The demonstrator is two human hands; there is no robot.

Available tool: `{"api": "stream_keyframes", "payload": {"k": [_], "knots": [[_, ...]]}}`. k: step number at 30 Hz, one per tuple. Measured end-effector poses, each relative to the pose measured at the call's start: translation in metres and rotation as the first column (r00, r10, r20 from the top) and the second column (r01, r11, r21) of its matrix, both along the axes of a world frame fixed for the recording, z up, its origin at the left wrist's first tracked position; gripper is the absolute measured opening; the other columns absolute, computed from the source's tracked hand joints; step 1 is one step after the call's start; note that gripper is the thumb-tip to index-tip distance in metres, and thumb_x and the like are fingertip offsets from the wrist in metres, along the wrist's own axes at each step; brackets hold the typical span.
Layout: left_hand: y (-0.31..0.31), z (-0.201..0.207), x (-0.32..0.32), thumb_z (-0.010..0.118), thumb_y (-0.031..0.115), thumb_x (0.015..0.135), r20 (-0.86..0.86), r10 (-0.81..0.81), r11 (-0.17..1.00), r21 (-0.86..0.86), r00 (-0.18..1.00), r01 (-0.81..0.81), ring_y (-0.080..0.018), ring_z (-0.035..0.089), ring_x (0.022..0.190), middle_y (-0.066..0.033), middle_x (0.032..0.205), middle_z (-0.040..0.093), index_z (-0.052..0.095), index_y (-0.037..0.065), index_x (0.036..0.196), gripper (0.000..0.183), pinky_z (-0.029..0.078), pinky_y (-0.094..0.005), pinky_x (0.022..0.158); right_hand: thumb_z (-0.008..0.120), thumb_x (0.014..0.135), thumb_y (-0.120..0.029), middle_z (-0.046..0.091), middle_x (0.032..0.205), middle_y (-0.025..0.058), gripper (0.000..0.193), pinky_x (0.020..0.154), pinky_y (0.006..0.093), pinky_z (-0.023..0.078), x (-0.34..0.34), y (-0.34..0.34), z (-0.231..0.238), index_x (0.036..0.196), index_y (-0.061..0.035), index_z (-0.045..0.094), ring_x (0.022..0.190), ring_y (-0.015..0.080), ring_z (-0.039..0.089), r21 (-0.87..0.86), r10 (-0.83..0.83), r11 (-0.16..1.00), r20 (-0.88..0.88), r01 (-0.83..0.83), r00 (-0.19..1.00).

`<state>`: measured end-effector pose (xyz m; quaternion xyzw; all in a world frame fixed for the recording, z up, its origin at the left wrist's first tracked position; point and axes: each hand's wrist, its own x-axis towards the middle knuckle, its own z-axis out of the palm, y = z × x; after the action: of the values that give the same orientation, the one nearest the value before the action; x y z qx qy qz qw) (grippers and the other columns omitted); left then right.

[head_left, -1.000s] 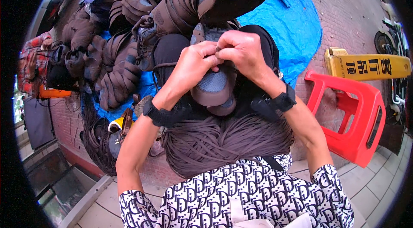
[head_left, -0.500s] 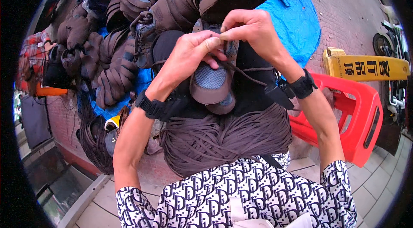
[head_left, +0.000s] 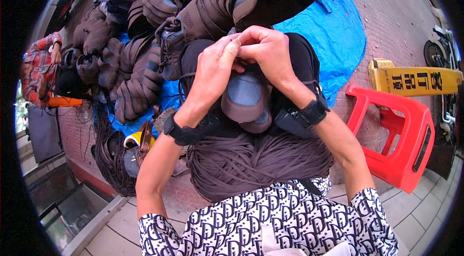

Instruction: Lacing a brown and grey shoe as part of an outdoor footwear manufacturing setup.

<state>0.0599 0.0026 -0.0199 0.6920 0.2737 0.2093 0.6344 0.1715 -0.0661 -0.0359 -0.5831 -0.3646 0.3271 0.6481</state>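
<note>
Across my lap lies a brown shoe (head_left: 245, 91) with a blue-grey mesh toe facing me. A second shoe (head_left: 257, 123) peeks out beneath it. My left hand (head_left: 216, 63) and my right hand (head_left: 267, 54) meet over its lacing area, thumbs and fingertips pinched together. They close on a brown shoelace, mostly hidden by the fingers; a strand (head_left: 186, 76) shows left of my left hand. The eyelets and tongue are covered by my hands. A thick bundle of brown shoelaces (head_left: 256, 162) rests against my body, nearer than the shoes.
Rows of nested brown shoes (head_left: 205, 12) are heaped ahead and left on a blue tarp (head_left: 338, 29). A red plastic stool (head_left: 403, 159) stands at the right, with a yellow sign (head_left: 413, 78) beyond. Another person in a checked sleeve (head_left: 41, 58) is at far left.
My right hand has come down and left, closer to my left hand. The lace that stretched right from the shoe no longer shows there. The view has shifted slightly.
</note>
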Motion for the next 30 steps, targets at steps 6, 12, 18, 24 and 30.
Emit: {"api": "stream_keyframes", "payload": {"k": [6,12,18,24,30], "knots": [[-0.004,-0.007,0.000,0.040,0.018,0.090,0.010,0.000,0.996,-0.089,1.000,0.001,-0.0119,0.057,0.068,-0.0089,0.087,0.059,0.051,-0.005,0.110,0.032,0.048,-0.0232,0.058,0.060,0.064,-0.002,0.060,0.061,0.0078,0.011,0.049,0.0231,0.045,-0.010,0.001,0.000,0.076,-0.0012,0.061,0.055,0.0079,0.056,0.067,-0.153,0.988,0.267,0.140,0.951],[-0.003,0.000,-0.009,0.041,0.016,0.089,0.038,-0.048,0.964,-0.258,0.998,0.056,-0.0150,0.057,0.080,-0.0126,0.099,0.056,0.046,-0.008,0.113,0.034,0.050,-0.0250,0.064,0.056,0.061,0.004,0.055,0.058,0.0023,0.018,0.044,0.0212,0.041,-0.002,0.001,-0.002,0.078,0.0003,0.061,0.051,0.0057,0.050,0.102,-0.141,0.986,0.119,0.129,0.983],[0.002,0.004,-0.010,0.054,0.011,0.078,-0.159,-0.018,0.788,0.606,0.987,0.112,-0.0248,0.059,0.075,-0.0152,0.088,0.059,0.058,-0.002,0.095,0.022,0.046,-0.0336,0.071,0.057,0.059,0.002,0.059,0.064,0.0035,0.020,0.054,0.0212,0.044,0.005,-0.003,0.006,0.078,0.0019,0.064,0.059,0.0074,0.054,0.093,-0.080,0.993,0.073,0.073,0.994],[0.009,0.002,-0.002,0.052,0.016,0.084,-0.154,-0.273,0.943,-0.240,0.950,0.232,-0.0020,0.037,0.052,0.0062,0.059,0.042,0.059,0.003,0.080,0.015,0.029,-0.0196,0.045,0.056,0.059,-0.003,0.061,0.066,0.0083,0.019,0.055,0.0233,0.046,0.012,-0.001,0.010,0.077,-0.0001,0.064,0.059,0.0132,0.058,0.157,-0.060,0.988,0.290,0.015,0.955],[0.006,0.003,-0.006,0.050,0.018,0.087,-0.065,-0.301,0.899,-0.354,0.951,0.260,-0.0003,0.034,0.051,0.0085,0.062,0.043,0.061,0.006,0.082,0.017,0.025,-0.0159,0.045,0.057,0.059,-0.006,0.058,0.063,0.0090,0.016,0.051,0.0253,0.046,0.012,0.002,0.012,0.073,-0.0025,0.063,0.057,0.0161,0.058,0.152,-0.029,0.988,0.393,-0.034,0.919]]}}
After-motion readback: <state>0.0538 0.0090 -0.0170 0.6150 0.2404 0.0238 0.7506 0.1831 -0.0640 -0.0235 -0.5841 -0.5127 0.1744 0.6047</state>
